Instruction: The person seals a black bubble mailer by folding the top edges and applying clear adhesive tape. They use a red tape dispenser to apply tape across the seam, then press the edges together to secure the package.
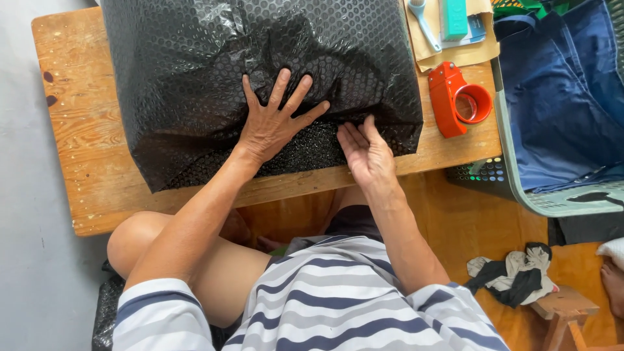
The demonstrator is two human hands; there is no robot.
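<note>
Black bubble-wrap parcel (195, 78) under spread left hand (273, 120) — right hand (367, 153) open-palmed, fingertips at its edge

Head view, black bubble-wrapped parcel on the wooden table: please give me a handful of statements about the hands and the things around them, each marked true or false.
1. The left hand lies flat with fingers spread on the black bubble-wrap parcel. True.
2. The right hand grips the orange tape dispenser. False: the dispenser lies untouched on the wooden table, to the right of the parcel; the right hand is at the parcel's near edge.
3. The parcel is wrapped in clear wrap. False: the wrap is black.
4. A basket holding blue cloth stands to the right of the table. True.
5. The person wears a striped shirt. True.
</note>
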